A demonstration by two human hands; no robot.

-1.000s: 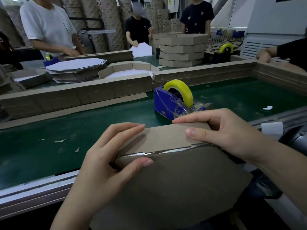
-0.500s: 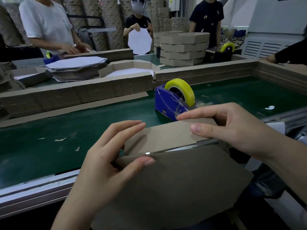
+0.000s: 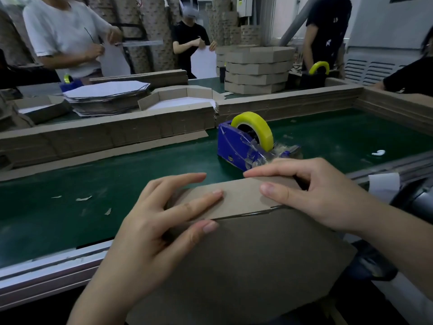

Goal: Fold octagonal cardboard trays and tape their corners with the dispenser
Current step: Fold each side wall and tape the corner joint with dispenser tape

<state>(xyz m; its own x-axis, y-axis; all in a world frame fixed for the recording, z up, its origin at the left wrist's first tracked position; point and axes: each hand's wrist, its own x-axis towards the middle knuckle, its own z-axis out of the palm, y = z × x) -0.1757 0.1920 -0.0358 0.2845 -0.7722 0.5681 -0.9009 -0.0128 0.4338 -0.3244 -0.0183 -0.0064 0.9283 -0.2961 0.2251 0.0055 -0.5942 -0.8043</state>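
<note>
- Cardboard tray (image 3: 257, 266) is held up in both hands at the near edge of the green belt (image 3: 93, 184). Its brown underside is tilted toward the wearer, probably so the crease stays in sight.
- Left hand (image 3: 164, 221) lies with its fingers nearly straight across the side flap (image 3: 239, 198). Its thumb is on the base panel just below the fold, which looks like bracing the crease while the flap bends away.
- Right hand (image 3: 311, 191) pinches the same flap, thumb on the near face and forefinger along the top edge, apparently steering the fold.
- Tape dispenser (image 3: 236, 146) sits on the belt just beyond the right hand, within easy reach for the corner taping, which is not yet begun. It carries a yellow tape roll (image 3: 257, 125), and loose clear strips cling to its body.
- Beyond the cardboard wall (image 3: 105, 134) an open tray (image 3: 185, 99) shows only its white inner face.
- Finished trays (image 3: 255, 71) stand stacked farther back, and their insides are hidden.
- A pile of flat blanks (image 3: 105, 97) lies to the left.
</note>
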